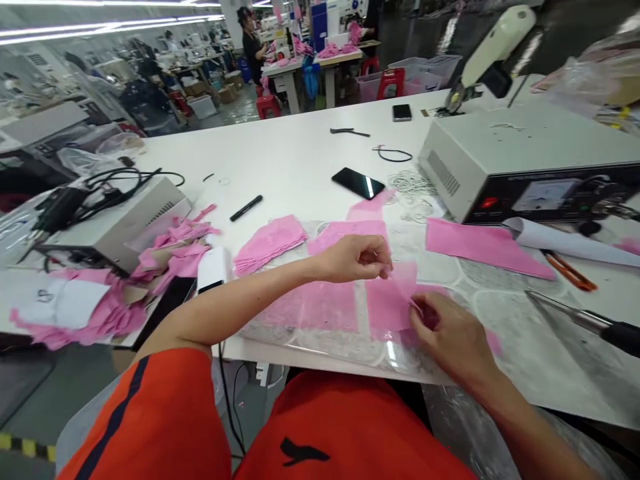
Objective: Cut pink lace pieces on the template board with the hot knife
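Note:
My left hand (361,258) is closed in a pinch on the upper edge of a thin, sheer pink fabric piece (391,300). Lower and to the right, my right hand (450,333) grips the piece's right side between thumb and fingers. The fabric is partly lifted between both hands, over a clear plastic-covered template sheet (320,339) with rounded outlines. Under and beside it lie other pink pieces. A neat stack of pink fabric pieces (270,243) sits beyond my left forearm. A folded pink fabric strip (485,248) rests to the right.
On the right are a soldering-iron-like tool (595,323), an orange cutter (570,270) and a grey power box (530,153). A phone (358,183), a pen (246,208) and coiled cord (413,187) lie farther back. Pink scraps (100,307) are heaped left. A person (251,47) stands far off.

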`<move>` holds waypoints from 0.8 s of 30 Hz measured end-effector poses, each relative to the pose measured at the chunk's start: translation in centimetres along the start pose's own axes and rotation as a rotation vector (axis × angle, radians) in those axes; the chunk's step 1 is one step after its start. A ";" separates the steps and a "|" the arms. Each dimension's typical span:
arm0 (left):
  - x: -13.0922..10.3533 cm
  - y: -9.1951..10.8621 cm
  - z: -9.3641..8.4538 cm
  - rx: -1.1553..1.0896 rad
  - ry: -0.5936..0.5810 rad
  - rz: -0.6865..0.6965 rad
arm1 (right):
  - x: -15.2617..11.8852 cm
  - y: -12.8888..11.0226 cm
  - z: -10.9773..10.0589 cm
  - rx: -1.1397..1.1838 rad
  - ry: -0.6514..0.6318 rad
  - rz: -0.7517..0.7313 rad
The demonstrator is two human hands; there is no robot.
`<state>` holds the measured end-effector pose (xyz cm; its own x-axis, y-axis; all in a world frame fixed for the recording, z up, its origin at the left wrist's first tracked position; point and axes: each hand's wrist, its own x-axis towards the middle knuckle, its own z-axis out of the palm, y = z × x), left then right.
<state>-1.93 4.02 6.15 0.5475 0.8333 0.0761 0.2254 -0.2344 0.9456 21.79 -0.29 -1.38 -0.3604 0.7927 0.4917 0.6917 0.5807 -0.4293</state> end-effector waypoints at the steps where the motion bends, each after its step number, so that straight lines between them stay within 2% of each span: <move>1: -1.3 -0.1 -1.1 0.026 0.018 -0.002 | 0.3 -0.2 0.3 0.008 -0.007 -0.024; 4: -5.8 -0.8 -4.1 0.127 0.074 -0.013 | 1.4 -1.5 1.0 0.022 -0.002 -0.149; 7: -10.5 -1.8 -6.1 0.236 0.107 -0.039 | 2.5 -3.4 2.2 0.025 0.010 -0.346; 10: -14.8 -2.6 -6.7 0.371 0.084 -0.041 | 3.0 -5.1 3.7 0.040 -0.012 -0.523; 13: -18.0 -3.2 -6.4 0.472 0.064 0.002 | 2.9 -6.0 4.8 0.080 -0.062 -0.626; 17: -20.1 -3.5 -5.4 0.564 0.046 0.067 | 2.4 -6.4 4.8 0.105 -0.106 -0.666; 24: -20.7 -3.4 -4.4 0.778 0.048 0.147 | 2.1 -6.5 4.3 0.112 -0.164 -0.648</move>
<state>-17.63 -10.25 2.77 0.5836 0.7836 0.2133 0.6619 -0.6111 0.4340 13.81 -1.65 -0.84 -0.7771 0.2903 0.5584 0.2376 0.9569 -0.1669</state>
